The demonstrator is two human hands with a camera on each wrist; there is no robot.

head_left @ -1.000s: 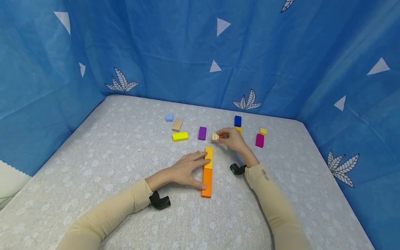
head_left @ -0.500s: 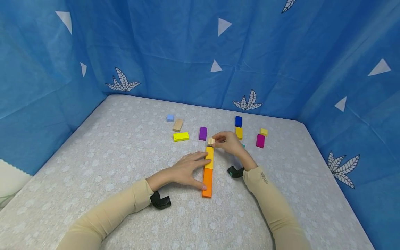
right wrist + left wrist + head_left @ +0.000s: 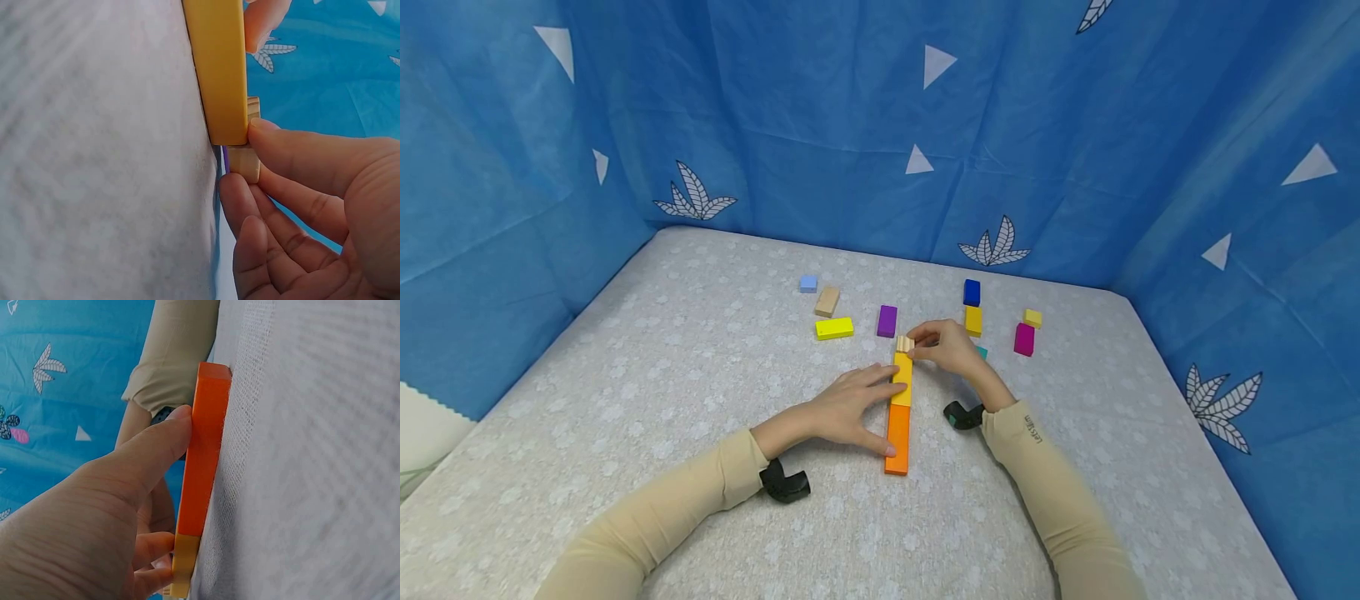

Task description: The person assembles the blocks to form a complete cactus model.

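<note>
Background and setting. A creased blue curtain [image 3: 820,108] encloses the far, left and right sides; its print comprises white triangles [image 3: 937,65] and outlined leaf sprigs [image 3: 692,198], with a black-and-pink flower [image 3: 14,428] visible in the left wrist view. The pale grey tabletop [image 3: 700,300] bears a whitish floral pattern. At left, a cream panel [image 3: 426,437] shows a scalloped edge. The light is soft, with faint shadows.

The right hand [image 3: 951,346] brings the wood block [image 3: 905,343] leftward and nearer, to the far end of the amber block [image 3: 905,375]; a teal block [image 3: 982,353] emerges behind it.
</note>
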